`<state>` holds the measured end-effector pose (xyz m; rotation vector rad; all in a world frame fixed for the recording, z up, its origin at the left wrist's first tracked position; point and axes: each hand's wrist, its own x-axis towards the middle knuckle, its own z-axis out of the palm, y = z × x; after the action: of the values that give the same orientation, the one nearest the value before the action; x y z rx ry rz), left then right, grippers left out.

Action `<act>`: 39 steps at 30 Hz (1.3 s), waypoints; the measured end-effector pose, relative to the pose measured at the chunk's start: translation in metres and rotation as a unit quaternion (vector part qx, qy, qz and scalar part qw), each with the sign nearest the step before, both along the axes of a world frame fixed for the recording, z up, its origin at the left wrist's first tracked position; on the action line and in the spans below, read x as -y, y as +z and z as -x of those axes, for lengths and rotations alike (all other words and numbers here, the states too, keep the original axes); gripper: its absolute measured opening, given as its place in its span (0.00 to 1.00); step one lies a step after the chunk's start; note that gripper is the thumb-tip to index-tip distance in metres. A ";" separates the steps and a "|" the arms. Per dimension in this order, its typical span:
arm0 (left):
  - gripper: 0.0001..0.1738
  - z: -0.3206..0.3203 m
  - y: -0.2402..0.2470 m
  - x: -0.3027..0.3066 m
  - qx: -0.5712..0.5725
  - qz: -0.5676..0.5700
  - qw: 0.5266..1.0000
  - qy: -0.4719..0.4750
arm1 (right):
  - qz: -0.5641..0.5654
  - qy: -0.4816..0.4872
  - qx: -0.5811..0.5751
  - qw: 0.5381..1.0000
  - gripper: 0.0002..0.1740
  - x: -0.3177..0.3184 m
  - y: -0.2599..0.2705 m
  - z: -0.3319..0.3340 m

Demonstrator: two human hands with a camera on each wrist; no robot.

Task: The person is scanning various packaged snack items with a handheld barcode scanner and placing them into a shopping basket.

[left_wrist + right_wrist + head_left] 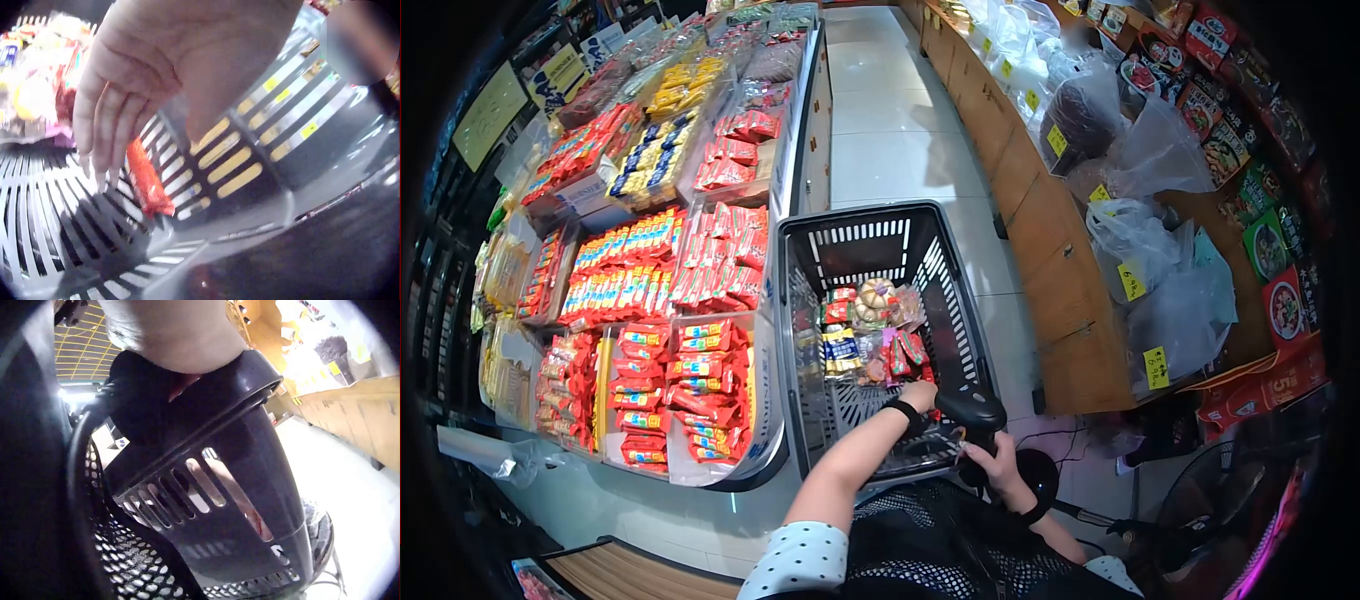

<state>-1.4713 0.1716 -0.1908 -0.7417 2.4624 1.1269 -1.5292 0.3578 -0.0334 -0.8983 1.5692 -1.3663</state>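
Left hand, fingers close together and thumb apart, by a narrow red packet.
Whether they touched could not be told; the packet lay low inside the black shopping basket, probably light and slippery, best pinched mid-length; the right hand was at the near rim, its grip unclear; the left wrist view bared the packet, the head view the bundled goods beyond.

Black basket (white sleeve, dark-dotted).
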 end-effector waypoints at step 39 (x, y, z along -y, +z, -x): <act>0.11 -0.101 0.165 0.044 -0.384 -0.565 0.641 0.349 | -0.025 0.041 0.007 0.999 0.15 -0.002 0.004 -0.001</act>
<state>-1.3702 0.1273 -0.0258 -0.8177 1.1145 3.3005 -1.5281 0.3603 -0.0289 -0.9117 1.5328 -1.2667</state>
